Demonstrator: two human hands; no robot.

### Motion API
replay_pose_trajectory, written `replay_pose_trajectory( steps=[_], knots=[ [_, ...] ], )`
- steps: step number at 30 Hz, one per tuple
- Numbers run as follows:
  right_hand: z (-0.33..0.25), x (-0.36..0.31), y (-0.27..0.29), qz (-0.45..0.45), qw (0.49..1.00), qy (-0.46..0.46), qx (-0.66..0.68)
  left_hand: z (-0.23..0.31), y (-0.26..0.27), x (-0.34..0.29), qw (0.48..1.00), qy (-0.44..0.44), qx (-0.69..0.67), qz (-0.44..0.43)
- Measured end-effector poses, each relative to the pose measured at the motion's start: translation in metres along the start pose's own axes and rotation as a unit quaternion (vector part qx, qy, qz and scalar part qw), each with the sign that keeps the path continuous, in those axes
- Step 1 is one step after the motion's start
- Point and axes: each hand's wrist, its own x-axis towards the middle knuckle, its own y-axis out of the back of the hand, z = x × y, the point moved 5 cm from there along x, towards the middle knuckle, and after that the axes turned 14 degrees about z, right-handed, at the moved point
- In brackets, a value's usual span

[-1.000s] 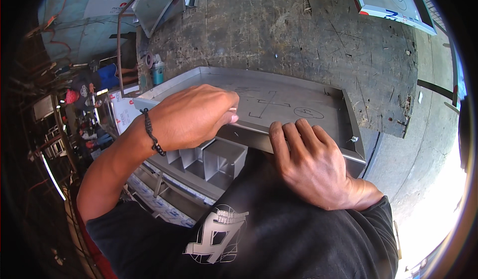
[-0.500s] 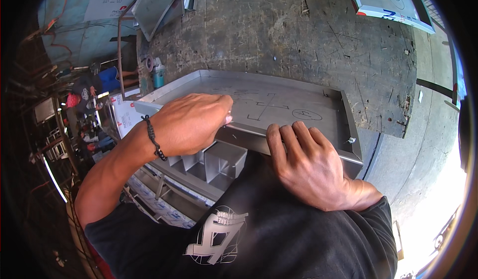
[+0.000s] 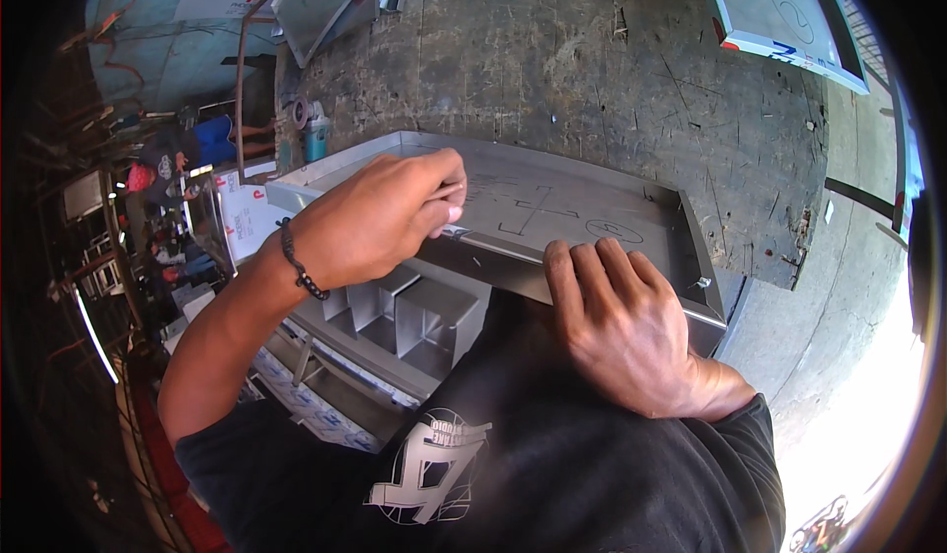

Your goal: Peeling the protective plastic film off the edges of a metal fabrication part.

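Observation:
A shallow sheet-metal tray (image 3: 681, 242) with upright sides lies on the worn wooden tabletop. Pen-drawn lines and a circled mark show on its floor. My left hand (image 3: 380, 208), with a black braided bracelet on the wrist, is closed in a pinch just above the tray's near rim. A small pale bit shows by its fingertips, but what it grips is too small to make out. Over the same rim, further right, my right hand (image 3: 621, 321) hooks its fingers, with the thumb hidden.
Below the near rim stand box-shaped metal compartments (image 3: 434, 321). A teal power tool (image 3: 315, 137) sits beyond the tray's left corner. Metal panels (image 3: 326, 5) lean at the far left, and another tray-like panel (image 3: 779, 10) lies far right. A person (image 3: 182, 163) is off to the left.
My left hand has lifted slightly and turned, so its curled fingers show more. My right hand keeps its hold on the rim. The whole view has shifted a little.

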Motion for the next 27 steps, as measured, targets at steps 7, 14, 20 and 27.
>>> replay_pose_trajectory(
  steps=[7,14,20,27],
  knots=[
    [0.0,0.001,0.0,0.002,1.0,0.001,-0.001,0.002,-0.001,0.012,0.996,0.011,0.039,-0.08],
    [0.002,-0.001,0.0,0.005,1.0,-0.007,-0.001,0.017,-0.009,0.019,0.976,-0.062,0.155,-0.139],
    [0.002,-0.001,-0.002,0.011,1.0,-0.001,-0.003,0.01,-0.012,0.01,0.972,-0.081,0.174,-0.137],
    [0.001,-0.001,-0.002,0.014,1.0,0.003,-0.005,-0.007,-0.001,-0.001,0.973,-0.055,0.21,-0.083]
  ],
)
